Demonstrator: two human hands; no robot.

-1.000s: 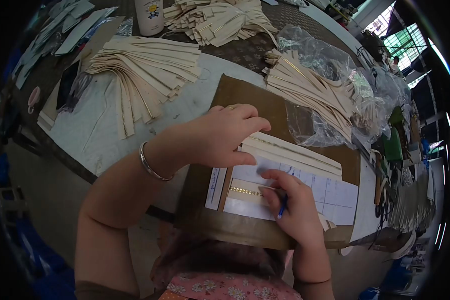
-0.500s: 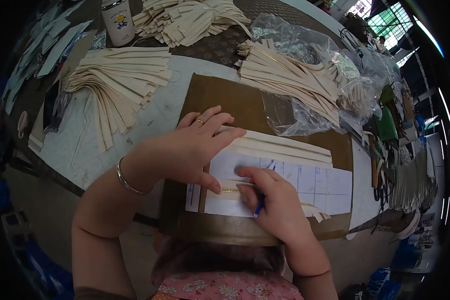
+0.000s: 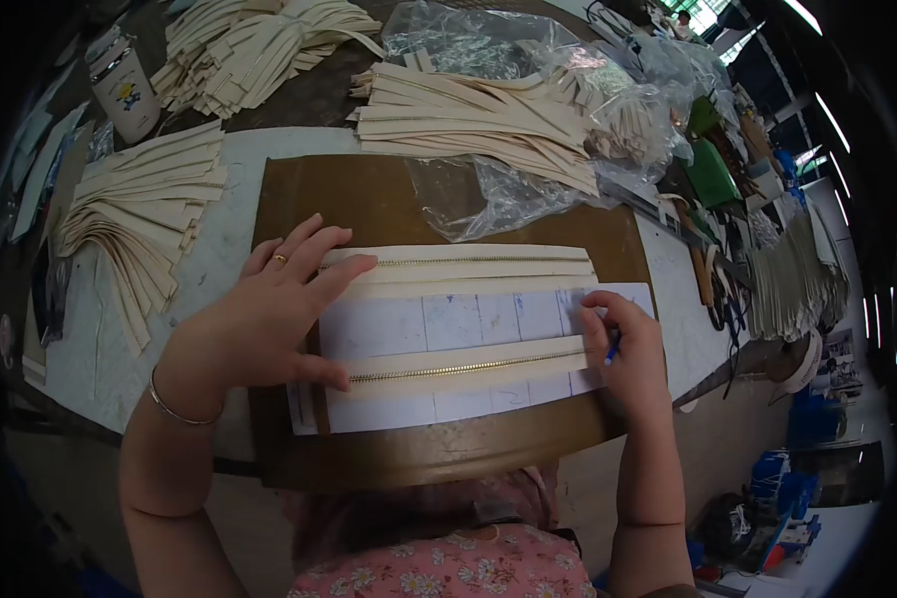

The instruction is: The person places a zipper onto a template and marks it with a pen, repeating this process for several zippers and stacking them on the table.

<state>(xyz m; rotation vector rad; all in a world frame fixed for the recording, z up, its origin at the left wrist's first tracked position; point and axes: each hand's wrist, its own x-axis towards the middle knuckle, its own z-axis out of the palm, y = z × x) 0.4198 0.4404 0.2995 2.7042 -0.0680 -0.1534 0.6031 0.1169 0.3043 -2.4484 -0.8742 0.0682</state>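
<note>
A cream zipper strip with gold teeth (image 3: 468,368) lies stretched across a white marked sheet (image 3: 468,321) with blue grid lines. My left hand (image 3: 269,304) has its fingers spread; its thumb presses the strip's left end, and its other fingertips rest by more zipper strips (image 3: 468,264) above the sheet. At the zipper strip's right end is my right hand (image 3: 630,349), fingers curled around a blue pen (image 3: 613,348). The fingertips touch the strip, but whether they pinch it is hidden.
Under the sheet is a brown board (image 3: 419,453). Bundles of zipper strips (image 3: 154,204) lie left and behind, some beside clear plastic bags (image 3: 478,199). A white bottle (image 3: 125,90) stands at back left. Tools with wooden handles (image 3: 703,274) lie at right.
My right hand has moved rightward along the zipper strip, which now lies straight across the sheet. My left thumb stays at its left end. The whole view has shifted.
</note>
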